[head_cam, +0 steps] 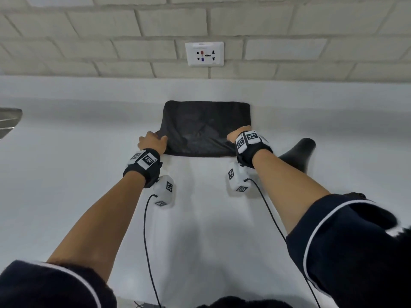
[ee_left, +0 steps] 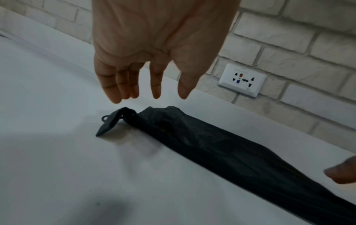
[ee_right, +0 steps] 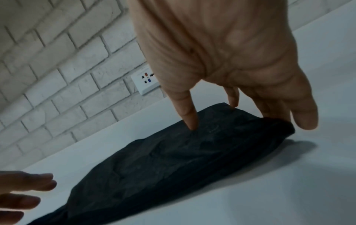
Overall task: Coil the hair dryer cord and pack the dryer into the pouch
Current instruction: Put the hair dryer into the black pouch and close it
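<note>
The black pouch (head_cam: 206,127) lies flat on the white counter (head_cam: 89,174), with its near edge toward me. My left hand (head_cam: 155,138) hovers at the pouch's near left corner. In the left wrist view its fingers (ee_left: 117,92) are straight, just above the zipper tab (ee_left: 109,123), touching nothing. My right hand (head_cam: 235,135) is at the near right corner. There the thumb tip (ee_right: 189,118) presses on the pouch (ee_right: 173,159) and the straight fingers touch its end. The black hair dryer (head_cam: 300,152) lies right of the pouch, partly behind my right forearm. Its cord is not visible.
A white wall socket (head_cam: 204,54) sits in the brick wall behind the counter. A metal sink edge (head_cam: 9,121) shows at the far left. Thin black cables (head_cam: 145,230) hang from my wrist cameras over the near counter.
</note>
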`<state>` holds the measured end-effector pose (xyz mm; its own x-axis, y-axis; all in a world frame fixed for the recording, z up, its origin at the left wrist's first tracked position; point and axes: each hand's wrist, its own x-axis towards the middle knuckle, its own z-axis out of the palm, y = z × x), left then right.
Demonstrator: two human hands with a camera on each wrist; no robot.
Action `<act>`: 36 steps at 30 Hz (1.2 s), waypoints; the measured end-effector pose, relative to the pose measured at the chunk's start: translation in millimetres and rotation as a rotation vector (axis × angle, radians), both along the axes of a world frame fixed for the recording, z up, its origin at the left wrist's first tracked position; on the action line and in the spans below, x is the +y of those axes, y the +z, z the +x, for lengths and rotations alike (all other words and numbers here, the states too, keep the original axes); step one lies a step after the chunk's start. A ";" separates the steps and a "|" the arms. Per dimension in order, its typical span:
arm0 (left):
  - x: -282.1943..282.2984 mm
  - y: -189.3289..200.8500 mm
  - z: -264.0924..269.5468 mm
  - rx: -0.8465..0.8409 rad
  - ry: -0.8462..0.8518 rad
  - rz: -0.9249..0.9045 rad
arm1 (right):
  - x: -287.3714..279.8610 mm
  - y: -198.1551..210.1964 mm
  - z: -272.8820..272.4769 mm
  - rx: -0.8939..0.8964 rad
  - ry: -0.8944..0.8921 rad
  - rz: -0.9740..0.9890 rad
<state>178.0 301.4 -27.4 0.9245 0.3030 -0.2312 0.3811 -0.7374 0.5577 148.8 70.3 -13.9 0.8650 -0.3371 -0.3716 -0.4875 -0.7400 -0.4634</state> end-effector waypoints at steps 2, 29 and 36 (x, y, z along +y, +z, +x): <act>1.8 -6.0 9.7 0.059 -0.005 0.041 | -0.1 -7.2 2.2 -0.015 0.024 -0.023; -108.3 104.3 -62.7 -0.558 -0.317 -0.329 | -140.4 145.1 -95.9 -0.593 -0.143 0.180; -276.3 113.2 -109.0 -0.560 -0.692 -0.468 | -290.2 141.5 -244.3 -0.634 -0.508 0.002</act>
